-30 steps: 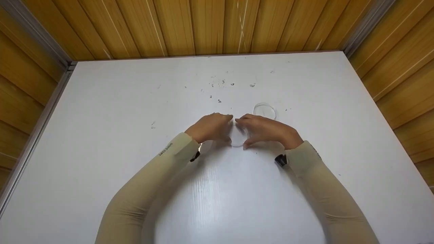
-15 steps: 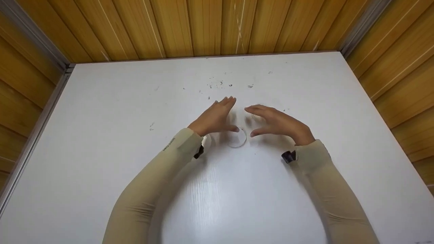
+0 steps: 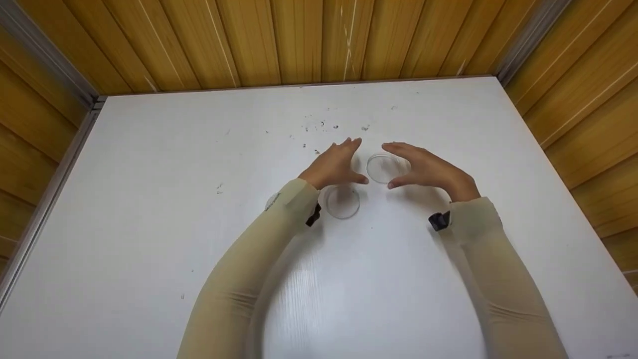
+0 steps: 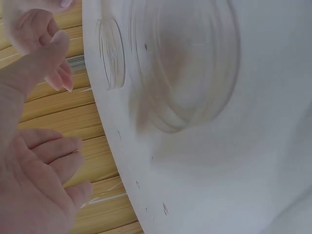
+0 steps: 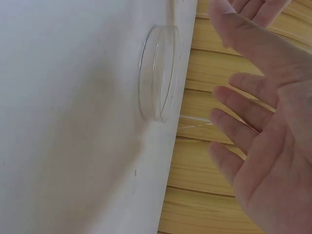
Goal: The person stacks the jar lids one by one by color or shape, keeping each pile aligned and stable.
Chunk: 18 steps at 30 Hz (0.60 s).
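Observation:
Two clear, round petri dishes lie on the white table. The nearer petri dish (image 3: 343, 203) sits just below my left hand (image 3: 336, 164) and looms large in the left wrist view. Farther back and to the right, the other petri dish (image 3: 382, 169) lies between my two hands. My right hand (image 3: 428, 167) is at its right side, thumb and fingers spread apart. Both hands hold nothing; their fingers are extended, palms facing each other. In the right wrist view, the petri dish (image 5: 158, 73) stands off from the fingertips.
A pale curved edge (image 3: 270, 202) shows beside the left sleeve, mostly hidden by it. Dark specks and scuffs (image 3: 319, 124) mark the white table (image 3: 149, 224) toward the back. Yellow wood-plank walls (image 3: 299, 40) border the table's back and sides.
Both hands have let go of the nearer petri dish, spread open and moved back and to the right, to either side of the farther petri dish.

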Each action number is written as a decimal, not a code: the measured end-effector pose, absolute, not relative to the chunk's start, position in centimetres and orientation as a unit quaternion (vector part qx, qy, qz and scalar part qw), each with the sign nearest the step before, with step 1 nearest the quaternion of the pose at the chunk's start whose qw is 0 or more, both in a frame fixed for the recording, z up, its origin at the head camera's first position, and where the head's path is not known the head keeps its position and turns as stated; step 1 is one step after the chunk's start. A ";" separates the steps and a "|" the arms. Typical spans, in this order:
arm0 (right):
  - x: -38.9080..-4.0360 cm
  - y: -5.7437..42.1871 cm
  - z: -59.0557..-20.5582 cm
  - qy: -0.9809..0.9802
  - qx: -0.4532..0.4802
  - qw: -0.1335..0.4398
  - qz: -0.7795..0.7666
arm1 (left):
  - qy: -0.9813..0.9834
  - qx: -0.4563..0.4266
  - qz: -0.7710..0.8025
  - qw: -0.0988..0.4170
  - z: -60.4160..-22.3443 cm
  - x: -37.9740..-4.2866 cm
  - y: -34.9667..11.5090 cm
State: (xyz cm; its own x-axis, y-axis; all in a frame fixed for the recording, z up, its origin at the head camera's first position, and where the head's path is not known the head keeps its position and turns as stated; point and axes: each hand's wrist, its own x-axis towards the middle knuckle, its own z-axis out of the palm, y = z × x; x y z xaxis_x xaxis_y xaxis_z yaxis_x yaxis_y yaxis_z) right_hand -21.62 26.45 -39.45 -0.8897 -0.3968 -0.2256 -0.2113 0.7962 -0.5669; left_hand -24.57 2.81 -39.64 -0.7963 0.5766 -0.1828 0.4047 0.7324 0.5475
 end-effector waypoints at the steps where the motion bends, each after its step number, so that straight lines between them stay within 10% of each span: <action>1: -21.7 26.7 -39.5 0.933 -0.159 0.170 -0.274 | 0.915 0.265 0.248 0.177 -39.7 -24.7 3.1; 18: -22.9 28.9 -41.0 0.932 -0.121 0.196 -0.279 | 0.922 0.257 0.227 0.181 -41.1 -25.3 6.5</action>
State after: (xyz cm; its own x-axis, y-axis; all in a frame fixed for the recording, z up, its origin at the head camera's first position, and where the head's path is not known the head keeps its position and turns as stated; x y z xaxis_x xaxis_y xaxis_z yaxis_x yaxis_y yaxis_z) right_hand -22.89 28.91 -40.96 -0.8941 -0.3346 -0.2977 -0.1162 0.8153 -0.5673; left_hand -25.32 6.55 -41.08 -0.8022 0.5563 -0.2169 0.3924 0.7650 0.5107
